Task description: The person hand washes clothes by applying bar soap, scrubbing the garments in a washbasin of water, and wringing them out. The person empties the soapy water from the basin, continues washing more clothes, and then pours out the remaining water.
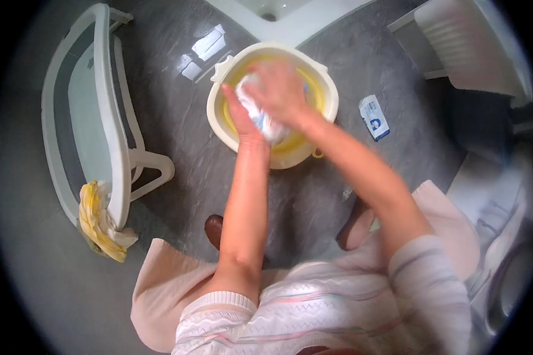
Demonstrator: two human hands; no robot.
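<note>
Over a cream basin (331, 97) with a yellow inside, both hands work on a bunched white cloth (250, 102) that has some blue on it. My left hand (239, 115) holds the cloth from its left side, with the thumb side showing. Lying across the cloth from the right, my right hand (279, 89) grips it and is smeared by motion. Part of the cloth hangs below the hands inside the basin. The right fingertips are hard to make out.
A white and grey folding tub (115, 118) stands at left, with a yellow and white cloth (98, 222) over its edge. A white-blue packet (373, 118) lies right of the basin. White packaging pieces (209, 42) lie on the grey floor (183, 142). A white fixture (302, 29) is ahead.
</note>
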